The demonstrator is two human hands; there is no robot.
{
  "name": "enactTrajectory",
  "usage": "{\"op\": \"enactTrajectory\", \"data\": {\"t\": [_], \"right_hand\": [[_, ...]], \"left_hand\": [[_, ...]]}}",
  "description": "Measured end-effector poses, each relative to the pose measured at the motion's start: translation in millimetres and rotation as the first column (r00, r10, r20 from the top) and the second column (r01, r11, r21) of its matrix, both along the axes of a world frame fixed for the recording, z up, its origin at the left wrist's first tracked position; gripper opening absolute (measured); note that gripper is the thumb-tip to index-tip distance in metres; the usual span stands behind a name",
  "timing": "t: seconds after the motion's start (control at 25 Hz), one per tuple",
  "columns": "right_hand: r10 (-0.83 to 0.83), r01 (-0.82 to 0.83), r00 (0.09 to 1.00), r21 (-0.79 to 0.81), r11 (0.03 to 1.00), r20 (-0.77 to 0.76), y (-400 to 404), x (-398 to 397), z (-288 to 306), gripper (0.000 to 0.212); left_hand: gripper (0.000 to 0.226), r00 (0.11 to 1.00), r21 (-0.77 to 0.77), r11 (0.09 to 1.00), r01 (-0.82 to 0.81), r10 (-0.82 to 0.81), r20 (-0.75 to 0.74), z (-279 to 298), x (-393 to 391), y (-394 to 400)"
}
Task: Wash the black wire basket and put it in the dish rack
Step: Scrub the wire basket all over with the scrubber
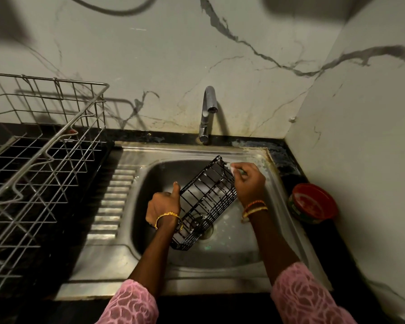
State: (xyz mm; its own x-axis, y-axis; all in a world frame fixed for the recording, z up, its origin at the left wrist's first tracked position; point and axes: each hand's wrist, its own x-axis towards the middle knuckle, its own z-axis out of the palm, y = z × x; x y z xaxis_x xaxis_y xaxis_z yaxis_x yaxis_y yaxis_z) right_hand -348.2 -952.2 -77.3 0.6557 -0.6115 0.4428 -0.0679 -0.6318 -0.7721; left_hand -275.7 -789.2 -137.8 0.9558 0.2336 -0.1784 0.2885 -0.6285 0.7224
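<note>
A long black wire basket (205, 202) is held tilted over the steel sink (136, 230), its far end raised toward the back right. My left hand (164, 203) grips its left long side, thumb up. My right hand (249, 181) is closed on a small soapy scrubber (234, 169) pressed against the basket's far right corner. Suds show on the upper wires. The steel wire dish rack (47, 146) stands on the dark counter to the left of the sink.
A chrome tap (207, 113) stands behind the bowl, with no water running. A red round container (313, 203) sits on the counter at the sink's right edge. Marble walls close in behind and on the right.
</note>
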Motion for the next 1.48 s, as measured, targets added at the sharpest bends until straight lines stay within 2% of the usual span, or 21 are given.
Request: {"op": "enactTrajectory", "data": {"t": [0.08, 0.16, 0.24, 0.36, 0.44, 0.56, 0.64, 0.72, 0.84, 0.92, 1.0, 1.12, 1.2, 1.24, 1.32, 1.4, 1.48], "right_hand": [[0.061, -0.048, 0.981, 0.076, 0.996, -0.183, -3.1, 13.7, 15.3, 0.015], [0.024, -0.067, 0.923, -0.099, 0.993, -0.384, -2.3, 21.8, 21.8, 0.022], [-0.033, -0.064, 0.904, -0.21, 0.976, -0.426, 2.6, 20.8, 24.7, 0.028], [-0.046, -0.013, 0.953, -0.191, 0.981, -0.299, 10.6, 14.8, 25.5, 0.025], [-0.011, -0.039, 0.98, -0.242, 0.969, -0.201, 19.4, 10.2, 20.1, 0.021], [0.101, -0.124, 0.991, -0.352, 0.928, -0.082, 33.6, 5.0, -0.6, 0.014], [0.143, -0.168, 0.985, -0.353, 0.92, -0.094, 44.8, -2.3, -15.6, 0.016], [0.179, -0.193, 0.981, -0.343, 0.919, -0.074, 50.9, -10.3, -24.8, 0.019], [0.189, -0.178, 0.981, -0.197, 0.964, 0.04, 48.8, -16.7, -19.5, 0.018], [0.169, -0.162, 0.982, -0.084, 0.983, 0.082, 43.0, -14.4, -11.9, 0.016], [0.145, -0.148, 0.984, 0.021, 0.989, 0.104, 36.8, -11.4, -8.3, 0.014], [0.047, -0.061, 0.994, 0.146, 0.987, 0.102, 25.4, -7.7, -5.8, 0.016], [0.133, -0.145, 0.988, 0.176, 0.974, 0.08, 23.0, -4.6, -0.8, 0.017], [0.212, -0.218, 0.976, 0.139, 0.966, 0.053, 25.9, -2.9, 2.9, 0.016], [0.313, -0.316, 0.948, -0.083, 0.945, -0.05, 36.4, 0.1, 8.6, 0.013], [0.306, -0.322, 0.947, -0.296, 0.899, -0.102, 46.5, -0.8, 9.6, 0.021], [0.242, -0.252, 0.967, -0.387, 0.887, -0.076, 47.5, -10.2, 1.9, 0.033]], "left_hand": [[0.065, 0.999, -0.001, 1.0, 0.007, -0.007, 0.031, 1.3, -2.6, -3.6], [0.066, 0.998, -0.017, 1.0, -0.001, 0.002, 0.063, 4.2, -4.5, -5.3], [0.067, 0.996, -0.022, 0.999, 0.028, -0.026, 0.085, 6.7, -4.8, -5.3], [0.068, 0.986, -0.023, 0.99, 0.136, -0.132, 0.106, 13.4, -9.0, -10.4], [0.073, 0.973, -0.059, 0.976, 0.21, -0.203, 0.11, 20.8, -13.0, -24.7], [0.071, 0.95, -0.276, 0.911, 0.308, -0.281, 0.134, 39.3, -15.6, -53.3], [0.065, 0.953, -0.417, 0.858, 0.3, -0.251, 0.169, 48.8, -12.7, -63.3], [0.062, 0.97, -0.492, 0.838, 0.237, -0.176, 0.167, 49.9, -9.8, -65.3], [0.064, 0.992, -0.569, 0.815, 0.107, -0.051, 0.115, 42.7, -8.3, -66.0], [0.064, 0.994, -0.604, 0.793, 0.08, -0.017, 0.109, 38.0, -10.9, -65.1], [0.064, 0.994, -0.639, 0.765, 0.078, -0.008, 0.112, 35.8, -14.4, -63.2], [0.062, 0.996, -0.738, 0.674, 0.019, 0.048, 0.07, 41.7, -13.8, -58.5], [0.06, 0.996, -0.774, 0.633, -0.003, 0.072, 0.054, 46.3, -11.4, -58.2], [0.06, 0.996, -0.772, 0.635, 0.004, 0.065, 0.058, 46.9, -10.6, -59.7], [0.056, 0.996, -0.744, 0.668, 0.038, 0.031, 0.079, 48.1, -10.5, -63.4], [0.05, 0.994, -0.742, 0.669, 0.057, 0.029, 0.102, 51.7, -6.6, -64.9], [0.044, 0.994, -0.746, 0.663, 0.057, 0.034, 0.106, 56.4, 1.2, -63.9]]}}
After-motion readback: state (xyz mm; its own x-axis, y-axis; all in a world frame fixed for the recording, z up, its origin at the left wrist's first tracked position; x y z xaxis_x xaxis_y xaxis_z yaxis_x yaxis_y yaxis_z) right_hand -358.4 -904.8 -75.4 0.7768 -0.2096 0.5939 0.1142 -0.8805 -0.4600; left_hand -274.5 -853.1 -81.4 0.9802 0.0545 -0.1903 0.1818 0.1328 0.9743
